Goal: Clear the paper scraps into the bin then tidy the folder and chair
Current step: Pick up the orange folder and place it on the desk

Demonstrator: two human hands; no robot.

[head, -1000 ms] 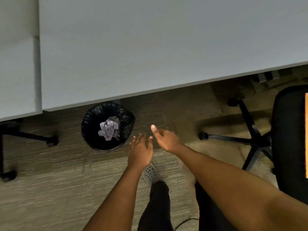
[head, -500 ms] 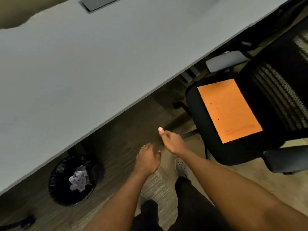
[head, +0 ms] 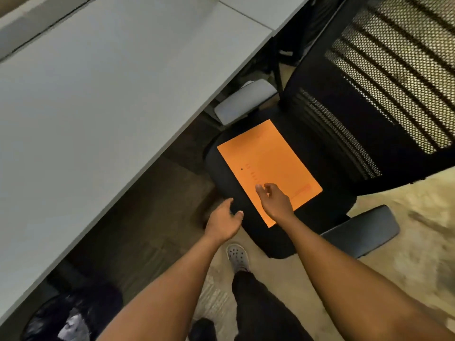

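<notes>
An orange folder (head: 270, 166) lies flat on the seat of a black mesh-backed office chair (head: 320, 134). My right hand (head: 277, 201) hovers over the folder's near end, fingers apart, holding nothing. My left hand (head: 224, 222) is open at the seat's front left edge, beside the folder. A black-lined bin (head: 49, 323) with crumpled paper scraps (head: 71, 328) sits at the bottom left, under the desk edge.
A long grey desk (head: 98, 107) fills the left and top. The chair's grey armrests (head: 246, 102) sit close to the desk edge and at the lower right. My legs and a white shoe (head: 237, 257) stand on the carpet.
The view has swung from the bin toward the chair. Both hands have moved away from the bin and reached out to the chair seat, the right one now above the folder.
</notes>
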